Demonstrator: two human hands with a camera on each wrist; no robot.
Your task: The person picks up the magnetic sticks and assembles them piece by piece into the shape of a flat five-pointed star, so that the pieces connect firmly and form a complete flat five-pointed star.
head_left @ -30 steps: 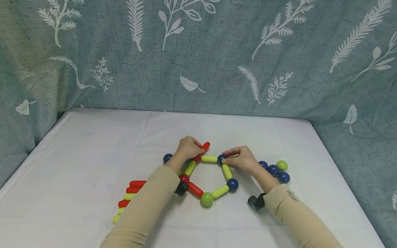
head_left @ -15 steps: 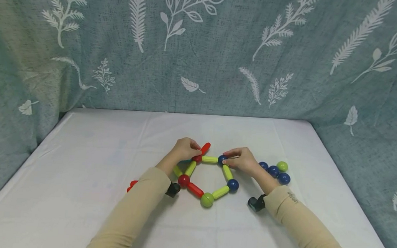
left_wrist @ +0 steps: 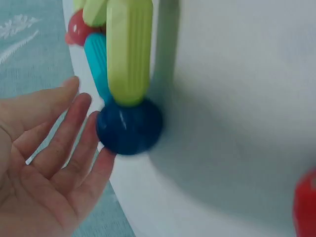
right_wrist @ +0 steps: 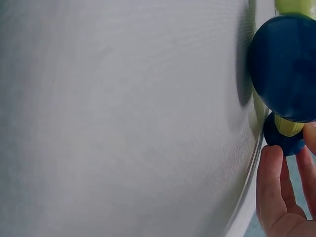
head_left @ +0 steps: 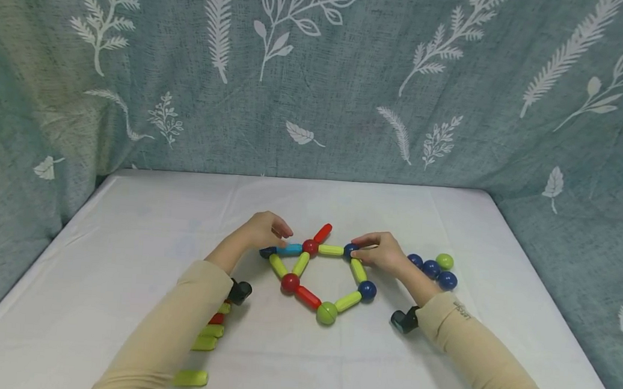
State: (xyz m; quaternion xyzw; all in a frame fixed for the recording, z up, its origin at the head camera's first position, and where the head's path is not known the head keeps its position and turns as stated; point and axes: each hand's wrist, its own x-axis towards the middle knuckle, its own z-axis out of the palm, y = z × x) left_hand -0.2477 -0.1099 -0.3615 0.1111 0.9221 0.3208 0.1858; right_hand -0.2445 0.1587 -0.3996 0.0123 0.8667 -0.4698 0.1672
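Currently, the right hand (head_left: 380, 250) pinches the upper blue ball (head_left: 349, 250) between thumb and fingers at the right end of the top lime rod (head_left: 331, 251). The left hand (head_left: 260, 230) has its fingers spread and somewhat bent, just beside the left blue ball (head_left: 267, 253); whether a fingertip touches that ball cannot be told.

Balls and rods lie joined near the middle of the white tabletop (head_left: 124, 235) as a five-sided ring with a triangle on its left. From the upper blue ball, a lime rod (head_left: 358, 271) runs down to the right blue ball (head_left: 367, 290), and another (head_left: 348, 301) goes on to the front green ball (head_left: 327, 313). A red rod (head_left: 308, 297) links this to the lower red ball (head_left: 290, 283), which a lime rod (head_left: 300, 264) joins to the upper red ball (head_left: 310, 247). The triangle's other two sides are a lime rod (head_left: 278, 266) and a blue rod (head_left: 289, 249), meeting at the left blue ball. Another red rod (head_left: 322, 233) sticks out from the upper red ball, pointing away from the person.

Beyond the right wrist, three spare blue balls (head_left: 431, 269) and a spare green ball (head_left: 445, 262) sit clustered. Spare rods (head_left: 204, 343), lime and red, lie partly hidden by the left sleeve (head_left: 166, 329). Behind the tabletop hangs a leaf-patterned cloth (head_left: 318, 98).
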